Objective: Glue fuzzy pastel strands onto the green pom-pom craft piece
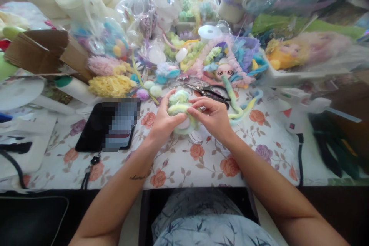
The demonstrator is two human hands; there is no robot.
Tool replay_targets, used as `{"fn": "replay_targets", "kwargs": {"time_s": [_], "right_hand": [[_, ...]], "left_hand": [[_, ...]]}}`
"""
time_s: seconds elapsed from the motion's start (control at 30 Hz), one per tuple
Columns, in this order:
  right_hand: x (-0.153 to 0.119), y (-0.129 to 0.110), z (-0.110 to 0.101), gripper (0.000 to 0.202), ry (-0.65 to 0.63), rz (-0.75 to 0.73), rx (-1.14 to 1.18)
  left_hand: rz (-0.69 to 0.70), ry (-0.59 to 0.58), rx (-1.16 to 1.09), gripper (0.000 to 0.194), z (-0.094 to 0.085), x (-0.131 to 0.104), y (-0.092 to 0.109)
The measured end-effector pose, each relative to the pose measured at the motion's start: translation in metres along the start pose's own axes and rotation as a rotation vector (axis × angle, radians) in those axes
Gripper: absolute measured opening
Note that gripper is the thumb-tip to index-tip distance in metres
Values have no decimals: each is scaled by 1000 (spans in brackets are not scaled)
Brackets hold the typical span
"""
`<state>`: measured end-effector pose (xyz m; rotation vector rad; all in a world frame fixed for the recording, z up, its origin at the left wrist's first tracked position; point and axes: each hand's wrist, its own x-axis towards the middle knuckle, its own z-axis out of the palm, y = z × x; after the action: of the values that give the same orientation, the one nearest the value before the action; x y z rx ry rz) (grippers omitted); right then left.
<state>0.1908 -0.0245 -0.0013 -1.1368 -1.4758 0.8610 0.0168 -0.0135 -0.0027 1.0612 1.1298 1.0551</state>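
Note:
Near the middle of the flowered tablecloth, my left hand (165, 117) is wrapped around a small fuzzy doll head (182, 108) in pale green and yellow, with a paler round patch on its lower side. My right hand (211, 115) pinches at the doll head's right edge, thumb and forefinger together; whatever lies between those fingertips is too small to make out. A white tag (195, 137) hangs below the head. Just behind my right hand lie black-handled scissors (211, 94). A green, yellow and blue fuzzy strip (240, 113) curves over the cloth to the right.
A dark tablet (92, 127) lies at left. Behind are pompoms (149, 88), yellow yarn (111, 85), a doll face (225, 72) and a ribbon spool (209, 31). A cardboard box (37, 52) stands left; a glue gun (309, 103) and a white tray of dolls (302, 73) are right.

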Motion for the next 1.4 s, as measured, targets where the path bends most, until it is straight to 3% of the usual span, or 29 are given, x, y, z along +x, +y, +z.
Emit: {"fn": "replay_targets", "kwargs": {"time_s": [0.17,0.3,0.43,0.6,0.73,1.23,1.4], "right_hand": [[0,4,0,14,19,-43,2],[0,6,-1,13,28,-63,16],[0,7,-1,13,34,-68,27],[0,8,0,13,36,-75,18],[0,8,0,12,35,-90,4],[-3,4,2,13,35,-122,-21],[-2,4,2,12,43,-85,5]], "left_hand": [[17,22,59,97,2,-1,2],[-10,-101,52,95,-6,1,3],[0,-197,44,81,-14,5,2],[55,-158,221,95,-12,2,9],[72,-115,273,90,-9,-1,11],[56,-41,46,91,-2,1,-1],[41,-114,78,93,-9,3,3]]}}
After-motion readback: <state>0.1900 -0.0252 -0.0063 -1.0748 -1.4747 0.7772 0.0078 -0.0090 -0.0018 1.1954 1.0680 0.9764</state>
